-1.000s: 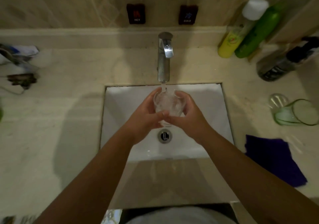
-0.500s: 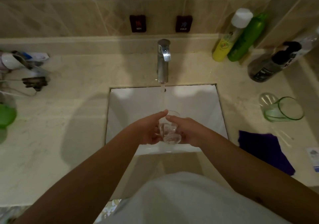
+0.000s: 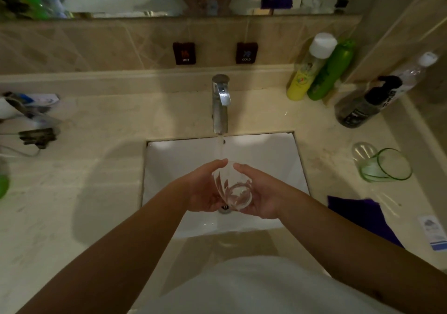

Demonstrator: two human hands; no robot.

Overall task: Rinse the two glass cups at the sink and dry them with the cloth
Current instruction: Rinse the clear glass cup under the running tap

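A clear glass cup (image 3: pixel 233 190) is held over the white sink (image 3: pixel 271 154), tilted with its mouth toward me. My left hand (image 3: pixel 204 188) cups its left side and my right hand (image 3: pixel 260 194) cups its right side, fingers curved around it. Water runs from the chrome tap (image 3: pixel 220 103) and falls just behind the cup, near my fingertips. A second glass cup (image 3: pixel 384 165) with a green tint lies on its side on the counter at the right. Below it lies the purple cloth (image 3: pixel 360 214).
Yellow and green bottles (image 3: pixel 319 71) and a dark pump bottle (image 3: pixel 370 103) stand at the back right of the beige counter (image 3: pixel 84 168). Hot and cold buttons (image 3: pixel 183 53) sit on the tiled wall. Toiletries (image 3: pixel 29 120) clutter the left edge. A small card (image 3: pixel 435 234) lies at far right.
The cup came down from right under the spout to lower in the basin, and it is now tilted with its mouth toward me. The camera view has tipped upward to show the mirror.
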